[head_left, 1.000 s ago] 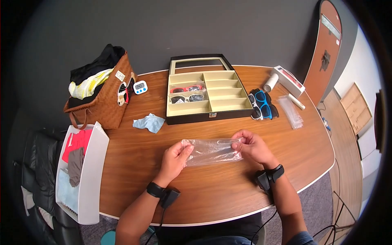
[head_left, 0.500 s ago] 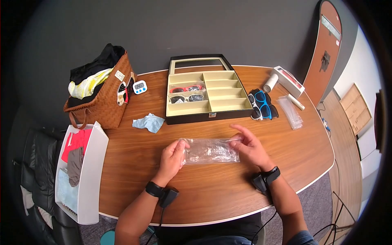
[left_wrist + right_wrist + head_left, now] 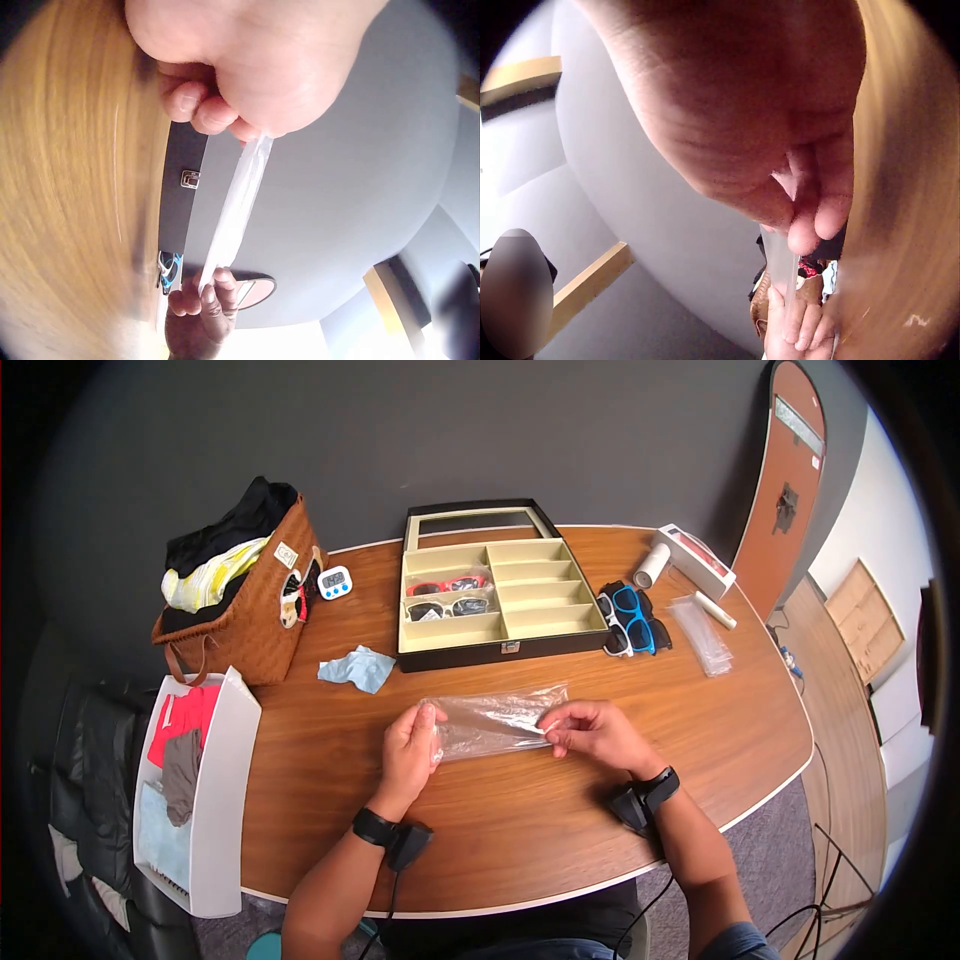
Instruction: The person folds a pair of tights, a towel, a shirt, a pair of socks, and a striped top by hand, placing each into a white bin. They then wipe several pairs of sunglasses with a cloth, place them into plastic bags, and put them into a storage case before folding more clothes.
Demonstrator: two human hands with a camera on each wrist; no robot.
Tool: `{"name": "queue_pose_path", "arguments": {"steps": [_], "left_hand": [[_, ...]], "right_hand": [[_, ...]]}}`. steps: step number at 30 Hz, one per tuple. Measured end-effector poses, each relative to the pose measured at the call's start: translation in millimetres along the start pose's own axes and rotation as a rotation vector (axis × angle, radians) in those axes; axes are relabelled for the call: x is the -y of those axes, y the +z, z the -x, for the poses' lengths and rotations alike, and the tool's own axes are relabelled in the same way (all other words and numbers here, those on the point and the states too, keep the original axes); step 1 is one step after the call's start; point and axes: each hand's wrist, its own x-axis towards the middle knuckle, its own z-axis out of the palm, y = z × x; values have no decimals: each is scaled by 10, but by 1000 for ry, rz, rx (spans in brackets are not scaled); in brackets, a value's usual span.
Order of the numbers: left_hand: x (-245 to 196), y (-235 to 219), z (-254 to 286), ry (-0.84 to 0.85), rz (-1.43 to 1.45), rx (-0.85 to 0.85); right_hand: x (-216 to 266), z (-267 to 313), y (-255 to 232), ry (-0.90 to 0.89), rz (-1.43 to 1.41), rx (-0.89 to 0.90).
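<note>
A clear, crinkled plastic bag [image 3: 490, 722] stretches between both hands above the wooden table [image 3: 480, 830]. My left hand [image 3: 407, 750] grips its left end, thumb on top and fingers curled beneath. At the opposite end, my right hand [image 3: 600, 737] pinches the lower edge between thumb and fingertips, while the bag's far right corner sticks up free. Seen almost edge-on in the left wrist view, the bag [image 3: 238, 202] runs as a pale strip from hand to hand. A small bit of film [image 3: 786, 182] shows inside the right palm in the right wrist view.
Behind the hands stands an open sunglasses case [image 3: 455, 654] with two pairs in its compartments. Several sunglasses [image 3: 637, 622] and more clear bags [image 3: 702, 638] lie to its right. A blue cloth [image 3: 358, 669], timer [image 3: 335, 582], basket [image 3: 245, 630] and white bin [image 3: 225, 800] are leftward.
My right hand has loosened its fingers, then pinched the bag again lower on its right edge. The bag now slants, its far right corner raised. The head view has shifted slightly.
</note>
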Motion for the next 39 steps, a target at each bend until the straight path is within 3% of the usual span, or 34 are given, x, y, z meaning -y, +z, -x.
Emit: {"name": "queue_pose_path", "arguments": {"steps": [3, 4, 6, 8, 10, 12, 14, 16, 18, 20, 22, 24, 27, 30, 32, 34, 36, 39], "left_hand": [[-16, 7, -3, -110, 73, 33], [36, -7, -24, -42, 30, 44], [59, -21, -40, -25, 41, 83], [66, -11, -47, -7, 13, 91], [59, 9, -43, 10, -19, 84], [36, 13, -44, 8, -50, 83], [42, 1, -47, 16, -60, 87], [57, -10, -53, 21, -75, 93], [72, -24, -54, 22, -84, 102], [63, -22, -47, 20, -78, 103], [64, -19, -45, 14, -72, 99], [83, -27, -54, -34, -61, 111], [69, -17, -44, -5, -71, 130], [15, -5, -43, -18, -95, 149], [25, -5, -52, -20, -91, 131], [10, -13, -45, -19, -85, 154], [40, -28, -54, -15, -72, 151], [93, -28, -71, -14, -50, 175]], "right_hand": [[83, 44, -102, 5, 112, -68], [144, 84, -247, 5, 136, -96], [271, 100, -538, -236, 121, -316], [426, 174, -970, -337, 220, -615], [422, 255, -1517, -447, 101, -814], [395, 392, -1970, -405, 25, -994], [201, 563, -2377, -362, 21, -1064], [-13, 722, -2638, -293, 49, -1064], [-111, 833, -2653, -33, 150, -1000], [-137, 911, -2676, 7, 203, -979], [153, 1007, -2397, 242, 426, -974], [177, 1074, -2492, 311, 672, -1005], [179, 934, -2469, 218, 871, -977], [401, 520, -1887, 52, 648, -730], [642, 105, -1286, 74, 744, -593], [644, -343, -909, -76, 842, -426], [708, -783, -506, -56, 873, -303], [729, -1454, -63, -189, 990, -169]]}}
